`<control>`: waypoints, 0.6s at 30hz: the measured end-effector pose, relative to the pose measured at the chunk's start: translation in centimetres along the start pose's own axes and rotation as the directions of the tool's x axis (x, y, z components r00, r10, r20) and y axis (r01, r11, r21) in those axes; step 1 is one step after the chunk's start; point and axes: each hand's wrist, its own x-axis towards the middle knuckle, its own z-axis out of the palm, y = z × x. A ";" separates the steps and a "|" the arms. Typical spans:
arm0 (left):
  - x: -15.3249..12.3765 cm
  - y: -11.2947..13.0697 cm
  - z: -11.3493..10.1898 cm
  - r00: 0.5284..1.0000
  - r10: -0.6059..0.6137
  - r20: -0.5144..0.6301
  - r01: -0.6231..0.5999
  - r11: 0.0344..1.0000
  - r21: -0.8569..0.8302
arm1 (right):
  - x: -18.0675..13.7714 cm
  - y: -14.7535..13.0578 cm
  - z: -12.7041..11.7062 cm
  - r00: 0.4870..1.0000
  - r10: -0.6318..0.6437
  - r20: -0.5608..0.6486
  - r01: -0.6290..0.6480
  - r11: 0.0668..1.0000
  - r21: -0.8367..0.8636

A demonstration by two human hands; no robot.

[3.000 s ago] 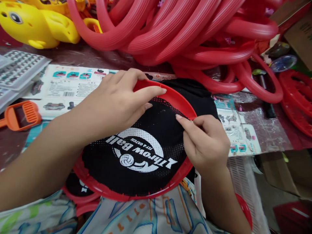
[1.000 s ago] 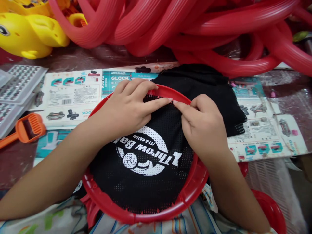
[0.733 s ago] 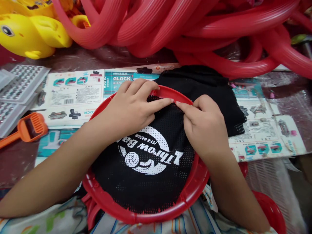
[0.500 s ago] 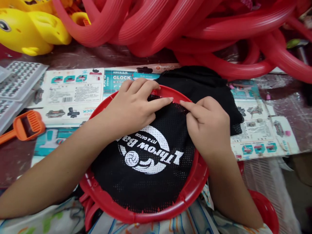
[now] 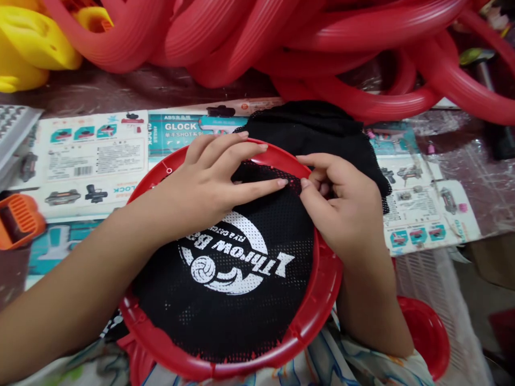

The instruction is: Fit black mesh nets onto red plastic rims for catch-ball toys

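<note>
A round red plastic frame lies in front of me with black mesh stretched over it; the mesh carries a white "Throw Ball" print. My left hand rests flat on the mesh near the frame's far edge, fingers stretched out and pressing it down. My right hand is curled at the far right rim, thumb and fingers pinching the mesh edge against the frame. The two index fingertips nearly meet.
A heap of red ribbed hoops fills the back. A pile of black mesh pieces lies just beyond the frame. Printed toy packaging cards cover the table. A yellow toy and an orange part sit at left.
My right hand has slid rightward along the far rim and curled tighter on the mesh edge. My left hand stays pressed flat. The view has shifted right, and slightly up.
</note>
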 end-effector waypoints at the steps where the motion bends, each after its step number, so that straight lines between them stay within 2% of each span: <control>1: 0.0 0.1 0.1 1.000 0.000 0.010 0.000 1.000 0.010 | 0.0 0.0 0.0 1.000 0.007 0.003 -0.007 1.000 0.006; 5: 0.1 0.2 0.1 0.998 -0.013 0.064 0.012 1.000 0.005 | 0.3 0.3 -0.5 0.997 0.062 0.040 -0.066 0.991 0.116; 11: 0.0 0.2 0.2 0.998 -0.030 0.060 0.036 0.995 -0.094 | 0.5 0.9 -1.5 0.980 0.145 0.138 -0.184 0.926 0.331; 14: -0.2 0.2 0.4 0.996 -0.064 0.059 0.073 0.985 -0.158 | 0.1 1.1 -1.7 0.984 0.124 0.131 -0.158 0.942 0.295; 18: -0.3 0.3 0.4 0.996 -0.067 0.064 0.076 0.985 -0.154 | -0.4 1.4 -1.8 0.988 0.086 0.125 -0.110 0.973 0.204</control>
